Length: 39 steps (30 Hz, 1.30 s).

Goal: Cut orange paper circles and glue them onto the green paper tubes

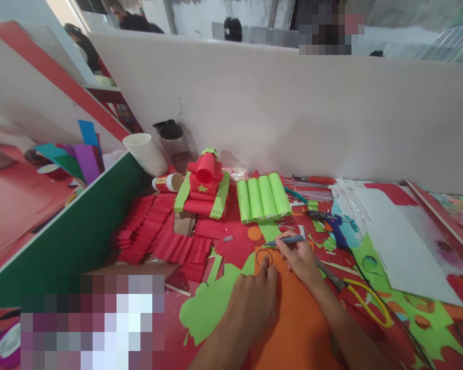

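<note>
An orange paper sheet [293,313] lies in front of me with a dark circle outline near its top edge. My left hand [254,293] rests on the sheet, index finger stretched out and its tip at the circle's lower edge. In my right hand [301,257] is a dark grey-blue pen [289,240], gripped between thumb and fingers. The pen's tip points left, just above the circle. A green paper cutout [206,311] lies left of my left hand. Scissors [366,298] with yellow handles lie right of my right wrist.
Behind stand a red-and-green paper model [202,190] and a row of green paper rolls [262,198]. Folded red strips [146,226] lie left. A blue glue gun [335,228], its cord and white sheets [405,241] are right. A white cup [145,154] stands by the green divider [69,226].
</note>
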Motion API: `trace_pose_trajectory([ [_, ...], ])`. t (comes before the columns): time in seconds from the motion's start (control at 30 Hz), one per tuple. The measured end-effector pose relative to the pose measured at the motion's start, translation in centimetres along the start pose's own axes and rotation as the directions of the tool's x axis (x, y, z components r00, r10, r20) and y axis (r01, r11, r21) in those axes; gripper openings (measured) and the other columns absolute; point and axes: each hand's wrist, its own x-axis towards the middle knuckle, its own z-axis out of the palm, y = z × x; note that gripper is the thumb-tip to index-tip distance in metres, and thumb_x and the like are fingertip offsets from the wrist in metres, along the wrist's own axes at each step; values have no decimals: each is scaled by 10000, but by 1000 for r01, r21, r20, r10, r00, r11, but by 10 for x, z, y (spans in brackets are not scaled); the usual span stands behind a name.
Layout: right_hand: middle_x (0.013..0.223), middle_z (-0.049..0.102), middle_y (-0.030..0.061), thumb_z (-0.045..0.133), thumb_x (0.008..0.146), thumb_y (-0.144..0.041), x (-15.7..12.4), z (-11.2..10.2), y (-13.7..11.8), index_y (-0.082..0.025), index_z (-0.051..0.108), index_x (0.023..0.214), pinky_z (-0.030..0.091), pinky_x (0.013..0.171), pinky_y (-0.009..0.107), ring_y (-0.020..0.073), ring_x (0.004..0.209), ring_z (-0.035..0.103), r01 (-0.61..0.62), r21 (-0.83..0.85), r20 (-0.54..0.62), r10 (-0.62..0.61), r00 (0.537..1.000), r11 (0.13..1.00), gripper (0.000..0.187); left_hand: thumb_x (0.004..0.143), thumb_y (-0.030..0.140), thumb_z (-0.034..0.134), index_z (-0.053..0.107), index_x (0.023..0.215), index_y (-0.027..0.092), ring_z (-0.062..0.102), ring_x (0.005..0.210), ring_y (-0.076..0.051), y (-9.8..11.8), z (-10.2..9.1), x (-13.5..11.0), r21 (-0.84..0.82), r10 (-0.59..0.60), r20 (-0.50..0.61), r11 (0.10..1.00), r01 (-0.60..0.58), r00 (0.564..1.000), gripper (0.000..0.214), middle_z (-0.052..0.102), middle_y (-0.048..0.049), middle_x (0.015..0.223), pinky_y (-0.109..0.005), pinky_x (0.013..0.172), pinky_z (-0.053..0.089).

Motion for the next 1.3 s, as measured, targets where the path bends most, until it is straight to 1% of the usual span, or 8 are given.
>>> trace_pose_trajectory([
  [0.27,575,492,-70,653,878,-484,4,-2,7,-192,594,924,265,320,182,60,341,386,-31,132,-28,35,999,991,302,894,169,440,511,1282,195,712,819,-218,-22,13,-18,13,33,-68,999,-32,997,395,524,-132,1475,-355,695,577],
  [0.4,571,492,-69,651,869,-492,4,-2,3,-194,590,909,282,332,188,70,357,400,-44,138,-21,47,999,989,307,897,121,422,475,1324,196,707,898,-234,-34,23,-31,-11,-31,-135,1000,29,990,436,665,-117,1282,-336,750,551],
  [0.53,564,473,-76,631,870,-503,4,-2,0,-203,572,892,280,333,200,78,357,395,-51,145,-5,53,999,988,306,953,139,368,537,1176,238,711,897,-235,-46,29,-38,-92,-99,-214,992,81,972,297,722,-68,1097,-325,732,529],
  [0.7,540,447,-76,600,888,-470,3,-2,-2,-206,552,815,307,361,206,84,367,408,6,92,17,-7,1000,996,279,990,201,347,554,1105,244,685,958,-235,-52,32,-37,-195,-155,-306,976,98,939,241,685,-74,1127,-345,794,522],
  [0.83,530,461,-73,596,882,-457,3,-3,-2,-205,556,800,327,382,212,89,381,414,28,62,23,-29,999,998,268,991,289,404,542,1222,232,655,1026,-259,-55,29,-33,-263,-262,-270,946,191,926,275,624,-115,1201,-337,758,520],
  [0.93,531,467,-74,586,880,-446,4,-2,-1,-205,555,806,318,385,213,91,383,415,44,64,16,-45,999,997,254,958,281,476,529,1298,266,665,965,-236,-61,21,-27,-320,-227,-183,934,160,957,344,593,-107,1218,-310,728,505],
  [1.1,513,466,-75,584,866,-424,4,-2,-2,-204,564,809,312,391,216,99,383,420,89,54,-2,-89,996,995,228,884,273,576,606,1192,235,658,979,-240,-70,6,-19,-390,-172,-87,912,125,981,312,619,-95,1170,-321,803,492],
  [1.3,524,468,-73,572,858,-407,4,-3,-3,-203,560,805,320,392,209,99,392,435,92,65,-3,-92,996,994,212,948,297,437,646,1035,211,649,1002,-229,-61,0,-24,-384,-139,-152,920,71,978,242,666,-91,1099,-315,853,480],
])
